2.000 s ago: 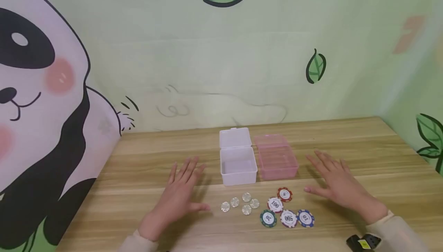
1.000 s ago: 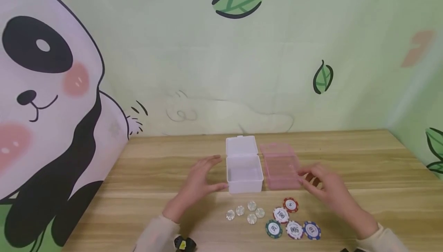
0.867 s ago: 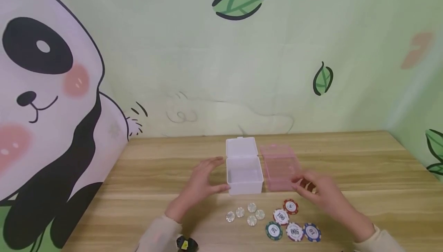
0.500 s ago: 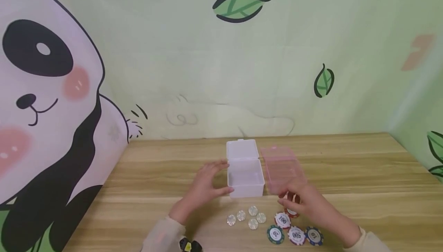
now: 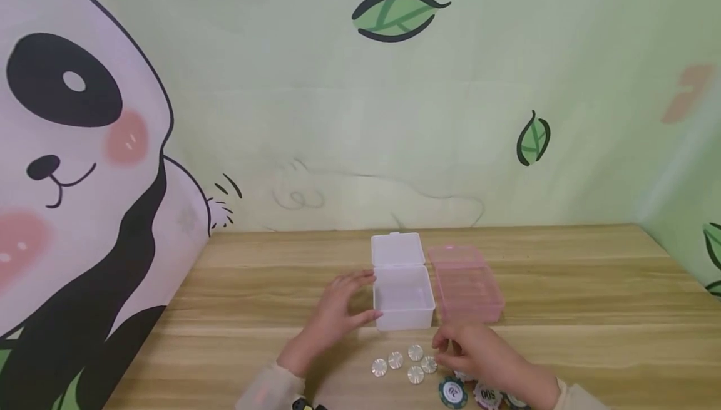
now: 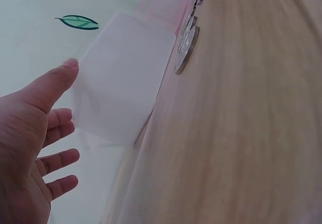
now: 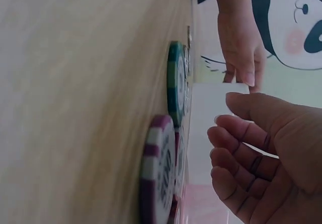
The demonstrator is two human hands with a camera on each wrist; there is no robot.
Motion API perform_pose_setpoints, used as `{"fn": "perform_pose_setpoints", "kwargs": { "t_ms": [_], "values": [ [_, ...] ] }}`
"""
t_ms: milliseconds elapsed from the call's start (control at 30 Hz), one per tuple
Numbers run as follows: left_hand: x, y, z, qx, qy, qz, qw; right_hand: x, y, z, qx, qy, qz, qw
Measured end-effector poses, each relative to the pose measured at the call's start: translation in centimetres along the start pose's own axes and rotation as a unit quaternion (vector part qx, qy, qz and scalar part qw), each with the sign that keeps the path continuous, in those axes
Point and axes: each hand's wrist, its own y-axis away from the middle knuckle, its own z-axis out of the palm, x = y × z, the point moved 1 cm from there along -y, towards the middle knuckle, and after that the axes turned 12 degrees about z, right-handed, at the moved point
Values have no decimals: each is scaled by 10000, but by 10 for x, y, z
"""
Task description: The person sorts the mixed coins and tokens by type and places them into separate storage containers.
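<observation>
A white plastic box (image 5: 404, 320) with its lid (image 5: 397, 250) folded back stands mid-table. My left hand (image 5: 329, 313) is at its left side, thumb by the front corner and spread fingertips by the upper rim; firm contact cannot be made out. My right hand (image 5: 479, 350) hovers over the poker chips, fingers loosely bent and holding nothing, as the right wrist view also shows. Its fingertips are just right of several clear, shiny round discs (image 5: 395, 360). A green 20 chip (image 5: 453, 392) and a purple-edged 500 chip (image 5: 487, 395) show below it; other chips are partly or wholly hidden.
A translucent pink box (image 5: 475, 313), its lid (image 5: 456, 256) also folded back, stands directly right of the white one. Behind the wooden table (image 5: 270, 285) hangs a pale green backdrop (image 5: 281, 97) with a panda and leaves.
My left hand has come in from the left to the white box. The right hand has swept leftward past the pink box and over the chips towards the discs. Boxes and discs keep their places.
</observation>
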Motion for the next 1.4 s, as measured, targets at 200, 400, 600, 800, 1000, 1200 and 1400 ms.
{"fn": "perform_pose_setpoints", "kwargs": {
  "t_ms": [200,400,600,800,1000,1200,1400],
  "values": [
    [2,3,0,55,114,-55,9999,-4,-2,8,-129,367,247,9989],
    [4,4,-1,80,206,-79,9997,-6,-5,16,-50,908,92,9958],
    [1,4,1,75,195,-111,9997,-7,-6,20,-17,1222,6,9925],
    [2,3,0,98,188,-33,9998,-7,-7,22,187,1540,-214,9877],
    [0,2,-1,69,152,4,9999,-11,-10,22,196,1800,-278,9831],
    [-2,2,-1,74,109,55,9999,-14,-11,23,187,1860,-148,9823],
    [0,3,-1,101,258,55,9996,-13,-9,23,68,1709,11,9853]
  ]
}}
